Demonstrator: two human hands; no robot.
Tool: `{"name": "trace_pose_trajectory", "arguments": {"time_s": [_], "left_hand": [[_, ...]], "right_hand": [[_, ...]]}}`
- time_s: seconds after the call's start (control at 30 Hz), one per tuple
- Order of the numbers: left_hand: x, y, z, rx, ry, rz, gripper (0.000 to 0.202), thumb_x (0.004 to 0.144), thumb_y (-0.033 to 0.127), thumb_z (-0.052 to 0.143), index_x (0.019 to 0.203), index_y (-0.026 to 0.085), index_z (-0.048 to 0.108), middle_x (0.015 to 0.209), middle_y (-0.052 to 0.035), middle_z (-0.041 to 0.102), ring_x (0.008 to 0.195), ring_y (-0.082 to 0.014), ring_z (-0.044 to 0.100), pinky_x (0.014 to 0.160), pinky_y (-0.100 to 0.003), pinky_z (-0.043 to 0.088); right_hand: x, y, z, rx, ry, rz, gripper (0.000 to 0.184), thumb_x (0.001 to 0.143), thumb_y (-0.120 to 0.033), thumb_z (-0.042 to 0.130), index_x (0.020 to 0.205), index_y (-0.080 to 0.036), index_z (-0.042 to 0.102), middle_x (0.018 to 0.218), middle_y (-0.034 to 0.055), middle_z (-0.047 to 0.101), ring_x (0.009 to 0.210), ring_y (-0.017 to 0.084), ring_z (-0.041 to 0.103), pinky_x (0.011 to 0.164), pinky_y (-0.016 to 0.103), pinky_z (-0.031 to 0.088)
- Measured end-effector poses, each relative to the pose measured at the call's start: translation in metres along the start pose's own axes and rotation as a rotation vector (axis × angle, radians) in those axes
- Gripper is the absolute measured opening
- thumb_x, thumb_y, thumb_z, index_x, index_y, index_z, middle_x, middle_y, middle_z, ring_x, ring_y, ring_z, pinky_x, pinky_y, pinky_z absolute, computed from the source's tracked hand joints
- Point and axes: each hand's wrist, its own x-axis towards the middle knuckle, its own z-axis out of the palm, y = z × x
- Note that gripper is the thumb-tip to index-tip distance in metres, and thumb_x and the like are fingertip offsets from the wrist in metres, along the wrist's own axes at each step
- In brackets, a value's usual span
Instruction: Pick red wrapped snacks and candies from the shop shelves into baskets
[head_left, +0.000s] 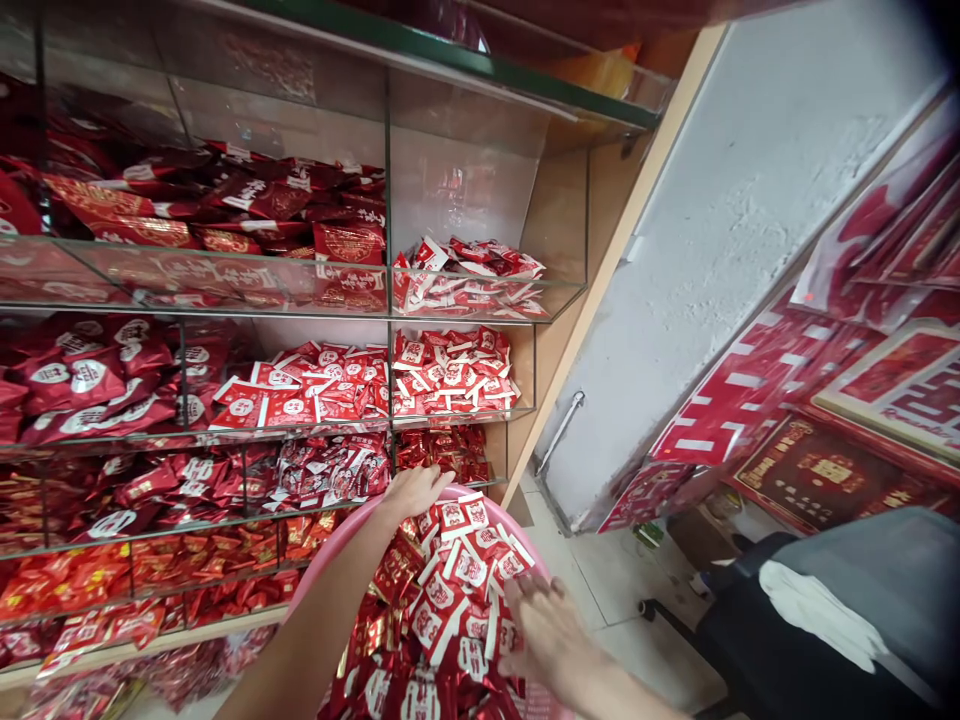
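A pink plastic basin (517,515) is heaped with small red-and-white candy packets (469,570), with darker red and gold packets (397,570) at its left and near side. My left hand (412,492) is closed over the basin's far rim, beside the shelves. Inside the right side of the basin, my right hand (551,625) touches the packets; it is blurred and its fingertips are partly hidden, so whether it holds a packet does not show.
Glass-fronted shelves (300,430) hold many red packets in divided compartments. A red-and-white packet pile (454,370) lies in a compartment beyond the basin. At right are a grey wall (675,230), red decorations (727,390) and a dark chair (787,620) with a white glove (817,615).
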Motion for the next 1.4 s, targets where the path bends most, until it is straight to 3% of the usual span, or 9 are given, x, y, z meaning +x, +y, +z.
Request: {"name": "trace_pose_trajectory", "arguments": {"time_s": [0.17,0.27,0.37,0.63,0.8,0.93,1.03,1.17,1.4], "left_hand": [[0.000,-0.001,0.001,-0.002,0.013,0.024,0.070,0.079,0.064,0.006,0.093,0.020,0.059,0.089,-0.0098,0.066,0.084,-0.0258,0.061,0.072,-0.036,0.043],[0.000,-0.001,0.000,-0.010,0.006,0.008,0.070,0.079,0.064,0.007,0.094,0.020,0.059,0.089,-0.0103,0.066,0.084,-0.0258,0.061,0.071,-0.036,0.043],[-0.001,-0.001,-0.001,-0.011,0.003,-0.002,0.069,0.079,0.064,0.008,0.093,0.020,0.059,0.090,-0.0101,0.066,0.084,-0.0251,0.061,0.072,-0.035,0.043],[-0.003,0.000,-0.001,-0.002,0.009,0.007,0.069,0.079,0.063,0.006,0.091,0.021,0.060,0.088,-0.0100,0.066,0.084,-0.0254,0.061,0.071,-0.035,0.043],[-0.003,0.000,-0.002,-0.013,0.005,-0.006,0.070,0.079,0.063,0.006,0.090,0.020,0.060,0.088,-0.0105,0.066,0.084,-0.0255,0.061,0.071,-0.036,0.042],[-0.002,-0.001,-0.001,-0.005,0.009,0.008,0.070,0.078,0.064,0.005,0.091,0.021,0.059,0.089,-0.0106,0.066,0.083,-0.0254,0.061,0.070,-0.036,0.043],[-0.001,-0.002,0.001,0.003,0.009,0.015,0.071,0.078,0.064,0.004,0.090,0.020,0.059,0.088,-0.0107,0.066,0.083,-0.0253,0.061,0.071,-0.036,0.043],[0.000,-0.003,0.002,0.014,0.013,0.026,0.072,0.078,0.064,0.004,0.092,0.020,0.059,0.089,-0.0108,0.066,0.085,-0.0264,0.061,0.071,-0.037,0.043],[0.002,-0.003,0.002,0.022,-0.003,0.021,0.073,0.078,0.064,0.004,0.097,0.020,0.059,0.092,-0.0114,0.066,0.087,-0.0265,0.061,0.073,-0.037,0.043]], "right_hand": [[0.028,0.014,-0.091,-0.076,0.439,-0.077,0.017,0.083,-0.032,0.047,0.090,-0.018,0.053,0.091,0.0070,0.057,0.084,0.021,0.050,0.068,0.030,0.034],[0.060,0.020,-0.141,-0.226,0.712,-0.032,0.015,0.087,-0.024,0.038,0.091,-0.017,0.051,0.090,0.0078,0.055,0.084,0.021,0.046,0.068,0.031,0.030],[0.093,0.024,-0.170,-0.358,0.857,0.035,0.017,0.087,-0.016,0.035,0.089,-0.016,0.052,0.090,0.0101,0.053,0.085,0.023,0.041,0.069,0.033,0.026],[0.140,0.030,-0.181,-0.464,0.878,-0.025,0.021,0.084,-0.012,0.038,0.081,-0.013,0.059,0.086,0.0128,0.054,0.086,0.026,0.038,0.068,0.036,0.023],[0.129,0.031,-0.186,-0.388,0.925,0.014,0.022,0.085,-0.013,0.037,0.080,-0.014,0.058,0.084,0.0108,0.054,0.082,0.023,0.040,0.066,0.034,0.024],[0.105,0.029,-0.191,-0.112,0.992,-0.014,0.026,0.087,-0.021,0.035,0.078,-0.016,0.060,0.079,0.0084,0.055,0.078,0.021,0.042,0.068,0.032,0.026],[0.091,0.030,-0.187,0.339,0.875,-0.181,0.027,0.085,-0.033,0.040,0.076,-0.016,0.061,0.074,0.0049,0.055,0.071,0.017,0.045,0.067,0.030,0.031],[0.077,0.029,-0.172,1.000,0.486,-0.377,0.027,0.076,-0.042,0.053,0.075,-0.016,0.059,0.074,0.0010,0.058,0.069,0.013,0.049,0.067,0.027,0.036],[0.067,0.023,-0.144,1.278,0.190,-0.381,0.029,0.072,-0.043,0.059,0.076,-0.015,0.056,0.075,-0.0007,0.056,0.071,0.010,0.047,0.069,0.024,0.035]]}}
